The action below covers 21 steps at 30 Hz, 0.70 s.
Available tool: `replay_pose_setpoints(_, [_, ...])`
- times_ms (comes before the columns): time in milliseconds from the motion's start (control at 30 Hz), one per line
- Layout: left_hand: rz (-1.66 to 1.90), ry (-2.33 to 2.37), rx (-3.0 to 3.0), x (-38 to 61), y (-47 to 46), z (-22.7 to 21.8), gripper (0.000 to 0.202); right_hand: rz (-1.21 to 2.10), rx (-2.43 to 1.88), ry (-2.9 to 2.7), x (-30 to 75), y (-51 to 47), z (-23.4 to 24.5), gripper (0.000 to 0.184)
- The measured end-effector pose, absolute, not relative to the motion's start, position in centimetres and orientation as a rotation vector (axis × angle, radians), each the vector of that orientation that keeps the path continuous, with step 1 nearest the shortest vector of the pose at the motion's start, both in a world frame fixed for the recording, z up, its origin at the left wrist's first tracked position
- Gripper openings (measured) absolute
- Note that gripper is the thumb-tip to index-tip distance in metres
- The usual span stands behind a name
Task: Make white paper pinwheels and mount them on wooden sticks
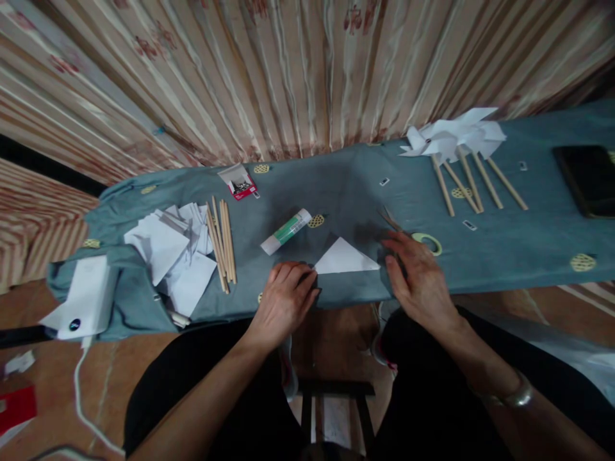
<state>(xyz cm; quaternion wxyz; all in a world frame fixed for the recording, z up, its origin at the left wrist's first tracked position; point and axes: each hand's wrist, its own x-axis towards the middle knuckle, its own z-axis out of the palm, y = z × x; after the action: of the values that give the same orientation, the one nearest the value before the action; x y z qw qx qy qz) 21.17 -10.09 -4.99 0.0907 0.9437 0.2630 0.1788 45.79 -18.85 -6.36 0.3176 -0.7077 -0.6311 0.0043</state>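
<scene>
— While the blue cloth is being draped over the whole table, where is open room being offered?
— Bare cloth is being shown in the middle, between the heap of white paper sheets at the left end and the paper pinwheels lying by the far edge on the right. Loose wooden sticks are lying just beside the heap.
— And along the near edge?
— The left hand is being pressed down, fingers together, on the left corner of the white paper triangle, which is lying close to that edge. The right hand is being laid flat just beside the triangle's right tip, fingers loosely spread, nothing being pinched. A glue stick is lying just behind the triangle, and scissors are lying at the right fingertips.
</scene>
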Motion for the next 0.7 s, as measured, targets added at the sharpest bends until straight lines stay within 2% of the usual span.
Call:
replay_pose_setpoints(200, [0.51,0.82,2.801,21.8,-9.7,-5.0,0.021,0.074,-1.946,-1.717,44.6,-16.5,-7.1,0.038])
replay_pose_setpoints(267, [0.511,0.861,2.786,22.2,-9.4,-5.1,0.024,0.117,-1.931,-1.703,44.3,-15.8,-7.2,0.033])
replay_pose_setpoints(467, [0.517,0.892,2.655,24.1,-8.7,-5.3,0.053,0.284,-1.871,-1.565,43.7,-15.1,-6.9,0.011])
replay_pose_setpoints(700, [0.502,0.895,2.519,25.9,-8.6,-4.7,0.044,0.611,-1.733,-1.468,43.9,-16.1,-4.9,0.017])
